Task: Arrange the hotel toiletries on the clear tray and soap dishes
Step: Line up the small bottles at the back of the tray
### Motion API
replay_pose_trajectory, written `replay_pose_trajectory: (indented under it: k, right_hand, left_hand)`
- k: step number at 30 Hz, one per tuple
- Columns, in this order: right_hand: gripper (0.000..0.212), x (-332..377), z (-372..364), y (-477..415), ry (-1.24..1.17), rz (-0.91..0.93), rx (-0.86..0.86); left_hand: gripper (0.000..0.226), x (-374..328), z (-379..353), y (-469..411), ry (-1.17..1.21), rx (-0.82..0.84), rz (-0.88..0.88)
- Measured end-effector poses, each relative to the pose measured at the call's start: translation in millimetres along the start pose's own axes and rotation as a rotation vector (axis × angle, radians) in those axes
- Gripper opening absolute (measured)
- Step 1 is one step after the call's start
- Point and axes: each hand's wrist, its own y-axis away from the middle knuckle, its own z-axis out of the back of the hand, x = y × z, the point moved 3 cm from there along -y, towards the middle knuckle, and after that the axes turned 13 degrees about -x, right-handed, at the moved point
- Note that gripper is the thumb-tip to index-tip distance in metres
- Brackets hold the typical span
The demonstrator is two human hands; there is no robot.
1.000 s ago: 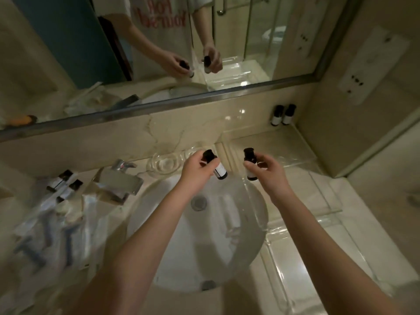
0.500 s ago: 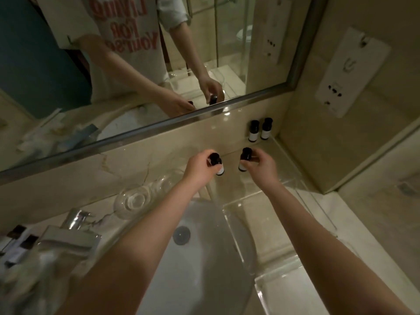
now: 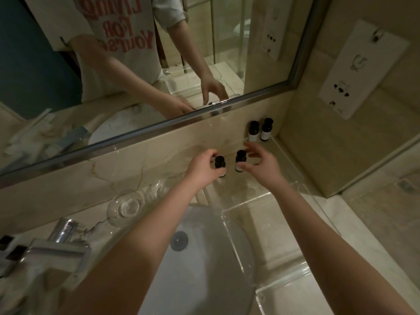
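Observation:
My left hand (image 3: 202, 170) grips a small dark bottle with a black cap (image 3: 220, 163) and holds it upright at the back left of the clear tray (image 3: 250, 202). A second like bottle (image 3: 239, 161) stands just to its right. My right hand (image 3: 261, 163) hovers beside that one, fingers spread apart around it. Two more dark bottles (image 3: 259, 131) stand side by side in the tray's far right corner against the wall. Two round glass soap dishes (image 3: 127, 205) sit left of the tray, holding nothing.
A white sink basin (image 3: 200, 264) lies under my forearms, with a chrome faucet (image 3: 63, 242) to its left. Two small dark-capped items (image 3: 10, 246) and blurred packets sit at the far left. Another clear tray (image 3: 284, 289) lies nearer me. A mirror fills the back wall.
Both hands moved forward from over the sink to the tray's back. The right hand's fingers have opened off its bottle, which now stands on the tray.

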Motion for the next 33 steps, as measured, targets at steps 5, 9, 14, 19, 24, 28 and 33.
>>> replay_pose_trajectory:
  k: [5,9,14,19,24,28,33]
  right_hand:
    - [0.039,20,10,-13,0.290,0.296,0.061]
    - [0.027,31,6,-24,0.481,0.422,0.169]
    - [0.025,42,8,-36,0.631,0.473,0.249]
    - [0.024,45,8,-41,0.644,0.489,0.263]
    - [0.020,53,14,-69,0.572,0.422,0.164]
    - [0.022,57,11,-82,0.577,0.454,0.140]
    - [0.020,50,3,-90,0.590,0.490,0.135]
  left_hand:
    - [0.046,-8,13,-1,-0.036,-0.108,-0.071]
    - [0.030,-17,14,-4,-0.127,-0.041,-0.108]
    - [0.026,-24,14,-14,-0.223,0.017,-0.160]
    - [0.023,-23,9,-23,-0.279,0.010,-0.201]
    - [0.021,-33,15,-40,-0.200,-0.110,-0.209]
    - [0.019,-41,8,-56,-0.212,-0.130,-0.220]
    - [0.017,-41,-10,-67,-0.293,-0.081,-0.217]
